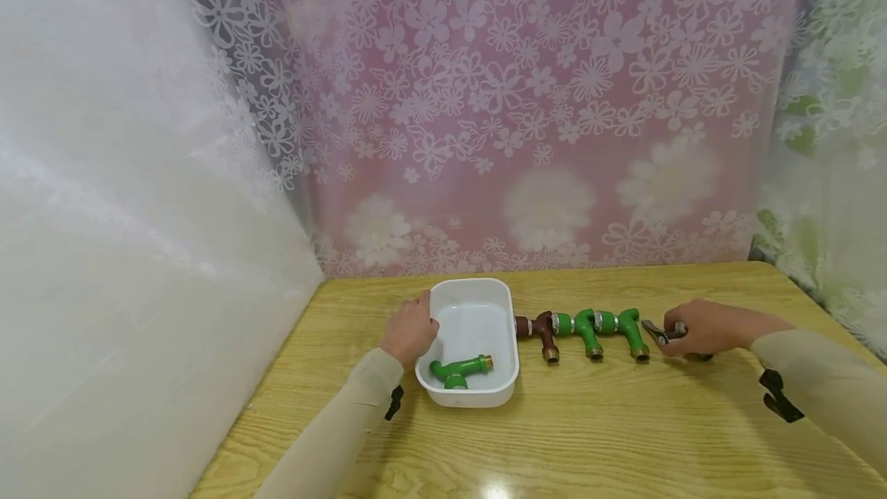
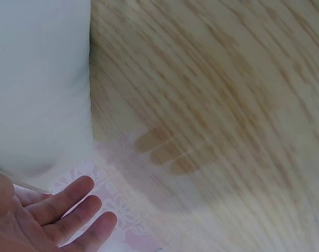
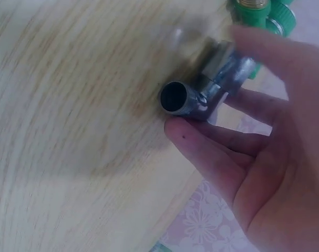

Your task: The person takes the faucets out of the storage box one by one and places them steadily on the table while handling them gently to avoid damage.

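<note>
My left hand (image 1: 410, 331) pinches the left rim of a white plastic tub (image 1: 514, 337); in the left wrist view its other fingers (image 2: 70, 226) reach out past the tub's wall. Inside the tub, near its front, lies a green plastic tap (image 1: 460, 367) with a brass-coloured threaded end. Over at the right, my right hand (image 1: 721, 323) holds a chrome angle valve (image 3: 204, 94) between thumb and fingers, close over the table. Its round threaded opening faces the right wrist camera. To the left of that hand lies a green tap (image 1: 629, 329), the end of a row.
The row runs left along the wooden table (image 1: 582, 437), with another green tap (image 1: 587, 332) and a brown tap (image 1: 544, 336) beside the tub. A flowered pink curtain (image 1: 527, 114) hangs behind the table, and a white sheet (image 1: 138, 214) stands on the left.
</note>
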A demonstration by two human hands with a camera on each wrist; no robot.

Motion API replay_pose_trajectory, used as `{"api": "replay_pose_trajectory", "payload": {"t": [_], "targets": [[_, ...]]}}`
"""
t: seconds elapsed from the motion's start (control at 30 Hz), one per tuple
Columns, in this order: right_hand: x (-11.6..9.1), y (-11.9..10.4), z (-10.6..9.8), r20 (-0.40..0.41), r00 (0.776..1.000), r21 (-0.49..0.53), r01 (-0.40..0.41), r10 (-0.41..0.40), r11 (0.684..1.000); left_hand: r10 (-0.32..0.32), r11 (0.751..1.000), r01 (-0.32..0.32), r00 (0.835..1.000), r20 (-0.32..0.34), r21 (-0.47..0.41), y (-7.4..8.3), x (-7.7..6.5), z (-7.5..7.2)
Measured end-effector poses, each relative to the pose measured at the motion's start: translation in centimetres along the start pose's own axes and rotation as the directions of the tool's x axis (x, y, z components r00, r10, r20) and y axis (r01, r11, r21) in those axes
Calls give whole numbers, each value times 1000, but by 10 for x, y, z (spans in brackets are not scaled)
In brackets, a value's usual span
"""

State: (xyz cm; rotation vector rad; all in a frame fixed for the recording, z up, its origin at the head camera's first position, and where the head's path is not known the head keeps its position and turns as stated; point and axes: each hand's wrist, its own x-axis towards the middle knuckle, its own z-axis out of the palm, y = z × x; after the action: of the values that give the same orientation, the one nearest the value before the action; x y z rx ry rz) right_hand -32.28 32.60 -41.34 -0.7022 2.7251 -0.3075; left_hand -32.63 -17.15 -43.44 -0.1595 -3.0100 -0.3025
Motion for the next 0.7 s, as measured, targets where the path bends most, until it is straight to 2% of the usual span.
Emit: {"api": "replay_pose_trajectory", "payload": {"t": [0.17, 0.4, 0.7], "targets": [[-2, 1, -4, 11, 1000, -21, 17, -17, 1000, 1, 1000, -1, 1000, -5, 3, 0, 0, 0], [0, 3, 2, -29, 999, -87, 42, -44, 995, 7, 1000, -7, 1000, -11, 11, -2, 0, 2], [5, 4, 5, -50, 998, -113, 43, -49, 993, 3, 1000, -3, 1000, -18, 11, -1, 0, 2]]}}
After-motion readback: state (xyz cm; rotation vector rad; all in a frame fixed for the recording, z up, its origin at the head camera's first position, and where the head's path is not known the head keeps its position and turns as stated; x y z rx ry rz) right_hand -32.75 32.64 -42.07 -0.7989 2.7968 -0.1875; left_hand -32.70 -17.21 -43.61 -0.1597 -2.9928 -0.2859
